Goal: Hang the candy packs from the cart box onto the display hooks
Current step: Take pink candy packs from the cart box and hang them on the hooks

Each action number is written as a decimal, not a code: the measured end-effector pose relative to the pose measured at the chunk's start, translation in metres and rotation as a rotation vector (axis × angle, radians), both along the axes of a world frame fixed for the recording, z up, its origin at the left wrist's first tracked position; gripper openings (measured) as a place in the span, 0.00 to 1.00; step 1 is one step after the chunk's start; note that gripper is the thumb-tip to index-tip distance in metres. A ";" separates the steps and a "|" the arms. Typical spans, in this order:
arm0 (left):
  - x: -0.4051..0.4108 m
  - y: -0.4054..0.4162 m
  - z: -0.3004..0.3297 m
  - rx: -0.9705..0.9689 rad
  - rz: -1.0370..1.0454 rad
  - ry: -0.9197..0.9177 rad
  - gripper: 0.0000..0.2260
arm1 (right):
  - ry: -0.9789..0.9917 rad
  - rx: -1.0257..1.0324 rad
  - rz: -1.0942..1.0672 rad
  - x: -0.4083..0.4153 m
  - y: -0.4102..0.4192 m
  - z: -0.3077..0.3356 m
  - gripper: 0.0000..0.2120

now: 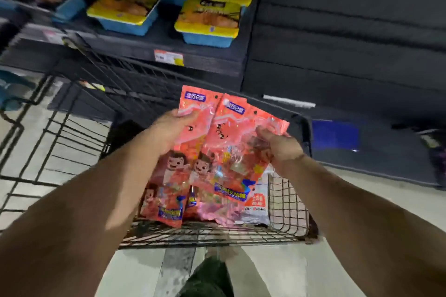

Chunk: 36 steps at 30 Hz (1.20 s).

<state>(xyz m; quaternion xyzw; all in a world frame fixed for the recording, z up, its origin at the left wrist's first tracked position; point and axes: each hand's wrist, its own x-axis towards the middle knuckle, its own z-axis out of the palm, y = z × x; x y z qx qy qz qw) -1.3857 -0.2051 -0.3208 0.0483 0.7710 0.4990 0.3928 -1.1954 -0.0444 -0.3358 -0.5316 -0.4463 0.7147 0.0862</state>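
Head view: beyond your hands, a dark shelf point(169, 38) carries blue trays point(125, 11); under them sits the wire cart point(287, 202); your left hand point(169, 131) grips one red pack point(190, 113); your right hand point(280, 147) pinches an overlapping pack point(231, 142); more packs point(166, 207) lie in the cart below.

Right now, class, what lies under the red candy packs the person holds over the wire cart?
Under the red candy packs sits a white printed packet in the black wire cart. The packs cover whatever else lies there; no box shows.
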 end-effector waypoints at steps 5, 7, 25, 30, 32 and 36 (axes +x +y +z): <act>0.097 0.102 0.065 0.223 -0.089 -0.005 0.10 | 0.190 0.127 -0.146 0.119 0.072 0.071 0.09; 0.159 0.145 0.084 0.286 -0.131 0.011 0.04 | 0.205 0.214 -0.190 0.187 0.099 0.097 0.12; 0.577 0.426 0.131 0.364 -0.715 -0.168 0.38 | 0.151 0.516 -0.871 0.647 0.240 0.164 0.12; 0.600 0.505 0.110 0.357 -0.718 -0.190 0.32 | 0.130 0.504 -0.905 0.671 0.308 0.153 0.12; 0.607 0.546 0.105 0.377 -0.718 -0.199 0.22 | 0.111 0.507 -0.923 0.679 0.346 0.149 0.09; 0.610 0.629 0.097 0.321 -0.704 -0.186 0.24 | 0.066 0.460 -0.866 0.689 0.424 0.152 0.13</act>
